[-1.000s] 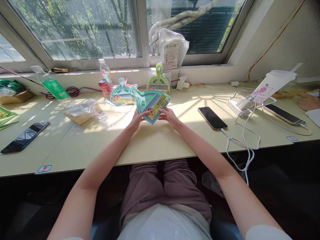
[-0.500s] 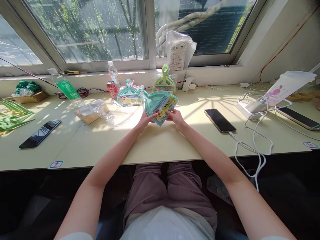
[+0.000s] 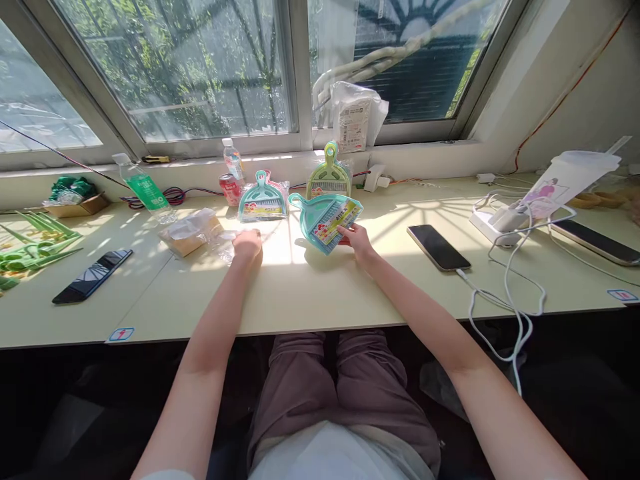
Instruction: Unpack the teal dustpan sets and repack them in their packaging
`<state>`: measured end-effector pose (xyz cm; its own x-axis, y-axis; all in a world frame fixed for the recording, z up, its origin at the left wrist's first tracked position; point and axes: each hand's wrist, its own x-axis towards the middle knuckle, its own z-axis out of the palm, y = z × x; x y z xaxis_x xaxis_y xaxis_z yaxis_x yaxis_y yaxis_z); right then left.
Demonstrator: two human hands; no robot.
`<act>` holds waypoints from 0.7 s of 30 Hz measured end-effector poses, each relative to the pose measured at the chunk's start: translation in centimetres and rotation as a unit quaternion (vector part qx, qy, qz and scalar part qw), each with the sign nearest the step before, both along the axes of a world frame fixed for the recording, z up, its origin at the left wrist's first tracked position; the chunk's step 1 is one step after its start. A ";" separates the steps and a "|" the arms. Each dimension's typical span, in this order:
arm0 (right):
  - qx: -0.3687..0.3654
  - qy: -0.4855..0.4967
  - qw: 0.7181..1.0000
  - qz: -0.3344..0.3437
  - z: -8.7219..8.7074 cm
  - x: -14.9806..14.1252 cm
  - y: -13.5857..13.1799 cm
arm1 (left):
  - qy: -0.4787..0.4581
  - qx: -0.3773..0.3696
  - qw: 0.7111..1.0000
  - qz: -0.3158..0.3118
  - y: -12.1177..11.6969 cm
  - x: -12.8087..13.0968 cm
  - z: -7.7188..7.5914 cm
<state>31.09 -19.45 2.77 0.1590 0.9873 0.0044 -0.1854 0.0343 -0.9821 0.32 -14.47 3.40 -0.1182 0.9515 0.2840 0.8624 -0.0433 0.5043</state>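
Observation:
My right hand pinches the lower right corner of a teal mini dustpan-and-brush set. The set is tilted above the table, its handle up to the left and a yellow label card across its front. My left hand is closed at the edge of a crumpled clear plastic bag on the table; its fingertips are hidden. Behind stand another teal dustpan set with a pink one showing behind it, in clear wrap, and a green dustpan set.
A wrapped cardboard box, a red can and a green-labelled bottle stand to the left, with a phone nearer. On the right lie a charging phone, a power strip and looped white cables.
My left hand has let go of the dustpan set and moved left to the plastic bag, which is now bunched up. My right hand still holds the set. The view has tilted slightly.

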 end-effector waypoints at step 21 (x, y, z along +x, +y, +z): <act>-0.062 -0.035 0.988 0.136 0.5 1.0 0.3 | 0.064 0.002 0.995 -0.081 0.0 2.5 0.1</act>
